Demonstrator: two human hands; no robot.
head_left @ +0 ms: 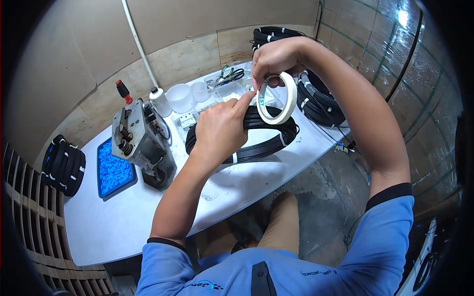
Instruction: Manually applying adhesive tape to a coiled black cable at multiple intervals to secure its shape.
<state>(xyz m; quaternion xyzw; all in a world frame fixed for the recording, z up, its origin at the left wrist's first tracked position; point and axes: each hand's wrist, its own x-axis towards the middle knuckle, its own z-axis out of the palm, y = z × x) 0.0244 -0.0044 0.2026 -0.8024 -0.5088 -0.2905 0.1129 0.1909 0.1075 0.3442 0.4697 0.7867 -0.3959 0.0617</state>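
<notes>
My right hand is raised over the table and closed on a roll of white tape, with the ring hanging upright below the fingers. Close beside it, my left hand is at the left part of a coil of black cable. Its fingers curl round the coil, and the index finger stretches up to the tape near the right fingertips. White ties bind the coil, which casts a shadow on the white table. Part of the coil is hidden behind the left hand and the tape roll.
A metal bench press stands at the left beside a blue tray of small blue pieces. Behind are a white bottle, a translucent tub and pliers. More black coils lie at the left and right.
</notes>
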